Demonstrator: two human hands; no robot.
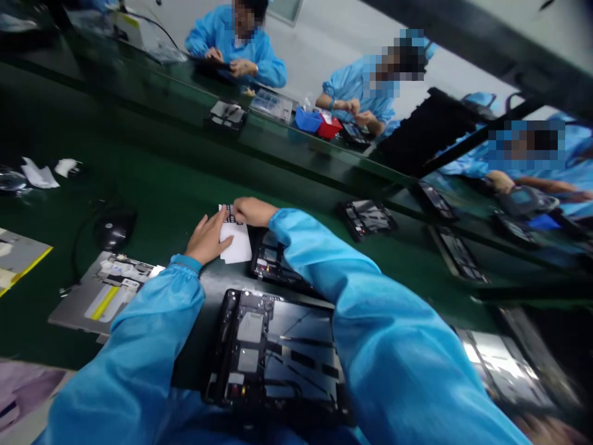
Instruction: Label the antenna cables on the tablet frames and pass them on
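Observation:
A white sheet [238, 248] with black printed marks along its far end lies on the green bench. My left hand [207, 237] rests flat on its left edge, fingers stretched out. At the printed far end, my right hand [252, 211] is closed with its fingers curled down; whatever is between the fingertips is hidden. Close to my body sits an opened tablet-like device [301, 346], its inner parts showing. Another opened device [270, 254] lies just beyond it, beside the sheet and partly covered by my right sleeve.
A grey panel with a yellow strip [107, 298] and a black computer mouse [115, 227] are on the left. Another opened device [367, 217] lies right of centre. Across a raised shelf, several co-workers in blue work near a blue bin [308, 120] and a red bin [329, 127].

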